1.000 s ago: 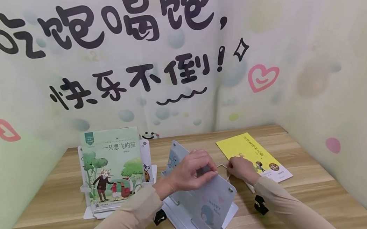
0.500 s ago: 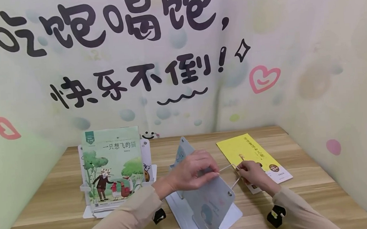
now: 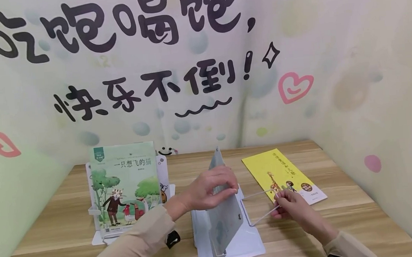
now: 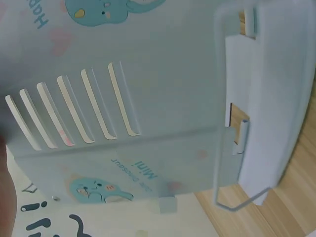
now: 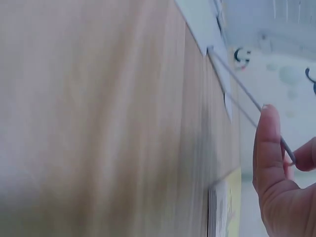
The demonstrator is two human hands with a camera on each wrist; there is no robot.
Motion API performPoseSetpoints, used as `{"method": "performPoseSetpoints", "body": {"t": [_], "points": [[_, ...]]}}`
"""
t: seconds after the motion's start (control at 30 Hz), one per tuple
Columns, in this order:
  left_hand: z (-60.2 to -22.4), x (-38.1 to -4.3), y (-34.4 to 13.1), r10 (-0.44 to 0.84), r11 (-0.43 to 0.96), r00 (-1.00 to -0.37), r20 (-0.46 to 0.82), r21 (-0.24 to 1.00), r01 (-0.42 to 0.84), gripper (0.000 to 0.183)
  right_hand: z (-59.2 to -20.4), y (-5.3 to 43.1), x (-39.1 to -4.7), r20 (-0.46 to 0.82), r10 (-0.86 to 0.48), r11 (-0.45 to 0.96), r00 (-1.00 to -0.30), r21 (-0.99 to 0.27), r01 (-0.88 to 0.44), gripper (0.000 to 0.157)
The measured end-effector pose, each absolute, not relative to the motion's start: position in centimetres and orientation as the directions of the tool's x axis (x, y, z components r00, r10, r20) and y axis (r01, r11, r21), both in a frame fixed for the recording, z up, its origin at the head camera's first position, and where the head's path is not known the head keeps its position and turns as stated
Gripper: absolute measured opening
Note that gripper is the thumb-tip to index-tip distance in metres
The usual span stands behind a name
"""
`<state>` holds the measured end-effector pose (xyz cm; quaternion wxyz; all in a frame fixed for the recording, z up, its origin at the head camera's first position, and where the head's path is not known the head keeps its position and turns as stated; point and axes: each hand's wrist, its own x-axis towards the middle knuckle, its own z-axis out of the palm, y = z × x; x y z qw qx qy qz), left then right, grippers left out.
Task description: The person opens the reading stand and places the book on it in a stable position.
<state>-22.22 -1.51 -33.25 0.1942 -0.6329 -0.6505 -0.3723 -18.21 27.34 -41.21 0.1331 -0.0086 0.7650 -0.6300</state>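
Note:
A pale blue metal book stand stands turned almost edge-on in the head view, its printed back panel (image 3: 226,223) upright over a white base plate (image 3: 246,240). My left hand (image 3: 209,187) pinches the panel's top edge between thumb and fingers. A thin wire support loop (image 3: 257,195) reaches out from the base to the right. At its far end my right hand (image 3: 296,207) pinches the wire. Slanted slots (image 4: 96,106) and small dinosaur prints cover the panel in the left wrist view. The right wrist view has the wire (image 5: 236,77) between thumb and fingertips.
On the left, a green picture book (image 3: 124,188) leans upright on a second, white stand (image 3: 163,174). A yellow book (image 3: 265,164) lies flat at the back right, just beyond my right hand. Both rest on the wooden table (image 3: 55,216), with a printed wall behind.
The wire loop has swung outward to the right with my right hand. The stand has turned so its panel shows more edge-on; my left hand stays at the panel's top edge.

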Motion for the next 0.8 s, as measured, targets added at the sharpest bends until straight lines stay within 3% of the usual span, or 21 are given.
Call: {"method": "performPoseSetpoints", "body": {"t": [0.23,0.37,0.57,0.8], "points": [[-33.4,-22.3,-2.8,0.659,-0.087,-0.136,0.740,0.254,0.963,0.007,-40.4,25.5,-16.8,-0.173,-0.155,0.200,-0.973,-0.970,0.140,0.018],[-33.4,-22.0,-3.6,0.647,-0.060,-0.175,0.742,0.278,0.959,0.010,-39.7,24.0,-16.4,-0.126,-0.178,0.214,-0.976,-0.973,0.086,0.022],[-33.4,-21.7,-4.7,0.614,-0.041,-0.224,0.757,0.314,0.949,0.015,-39.3,21.6,-16.4,0.034,-0.394,0.274,-0.918,-0.949,-0.153,0.028],[-33.5,-21.5,-5.2,0.592,-0.045,-0.247,0.767,0.338,0.940,0.014,-40.7,20.4,-17.1,0.086,-0.614,0.405,-0.784,-0.818,-0.407,0.007]]}}
